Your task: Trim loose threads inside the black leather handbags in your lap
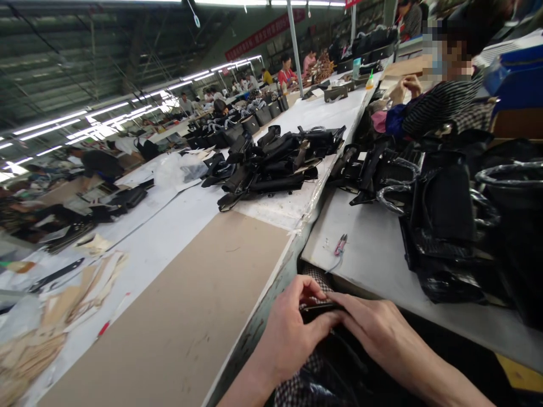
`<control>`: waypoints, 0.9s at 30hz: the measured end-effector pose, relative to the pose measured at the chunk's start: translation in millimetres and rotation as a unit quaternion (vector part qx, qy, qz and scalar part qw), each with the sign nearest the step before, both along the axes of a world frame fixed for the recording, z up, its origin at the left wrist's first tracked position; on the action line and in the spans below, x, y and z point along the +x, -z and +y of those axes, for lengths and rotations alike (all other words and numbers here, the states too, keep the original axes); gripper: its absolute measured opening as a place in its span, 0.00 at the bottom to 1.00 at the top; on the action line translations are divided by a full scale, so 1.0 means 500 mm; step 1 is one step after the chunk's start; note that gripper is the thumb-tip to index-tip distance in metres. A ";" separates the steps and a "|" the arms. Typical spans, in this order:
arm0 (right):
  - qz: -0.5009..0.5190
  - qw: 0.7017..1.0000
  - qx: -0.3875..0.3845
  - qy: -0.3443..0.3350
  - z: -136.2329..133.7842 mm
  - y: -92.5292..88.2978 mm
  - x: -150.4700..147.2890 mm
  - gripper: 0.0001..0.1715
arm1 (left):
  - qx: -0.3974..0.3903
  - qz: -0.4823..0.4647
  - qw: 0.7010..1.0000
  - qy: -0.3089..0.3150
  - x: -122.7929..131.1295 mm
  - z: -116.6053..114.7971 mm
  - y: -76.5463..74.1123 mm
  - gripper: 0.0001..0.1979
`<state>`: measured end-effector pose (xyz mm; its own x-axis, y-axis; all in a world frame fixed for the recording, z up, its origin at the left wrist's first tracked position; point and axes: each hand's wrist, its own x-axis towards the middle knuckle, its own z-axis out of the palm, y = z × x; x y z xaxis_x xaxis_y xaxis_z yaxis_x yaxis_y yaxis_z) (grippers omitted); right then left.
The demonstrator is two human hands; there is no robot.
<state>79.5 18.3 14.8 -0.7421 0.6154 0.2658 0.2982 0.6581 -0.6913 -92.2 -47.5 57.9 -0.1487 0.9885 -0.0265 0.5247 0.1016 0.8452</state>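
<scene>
At the bottom of the view, over my lap, both hands are closed on a small black leather piece. My left hand pinches its left end with bent fingers. My right hand lies over its right part, fingers pressed along the top edge. Most of the piece is hidden under my fingers. Checked cloth shows below my hands. A small pink thread snip lies on the grey table just beyond my hands.
A brown board covers the long white table on the left. A heap of black leather parts lies farther along it. Black bags stand at the right. A seated person in a striped top works beyond them. Paper scraps lie at far left.
</scene>
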 end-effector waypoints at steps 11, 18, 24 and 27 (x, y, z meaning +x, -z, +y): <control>-0.001 0.997 -0.071 0.005 0.014 0.005 -0.003 0.14 | -0.009 0.072 0.997 -0.041 -0.018 -0.022 0.007 0.04; -0.015 0.990 -0.141 0.020 0.021 0.006 -0.004 0.15 | 0.054 0.056 0.997 0.028 -0.036 -0.018 0.017 0.07; -0.007 0.973 -0.231 0.023 0.021 -0.019 -0.011 0.15 | 0.012 0.065 0.997 0.026 -0.037 -0.011 0.021 0.06; -0.007 0.962 -0.271 0.030 0.021 -0.018 -0.016 0.16 | -0.037 0.058 0.998 0.017 -0.037 -0.003 0.011 0.05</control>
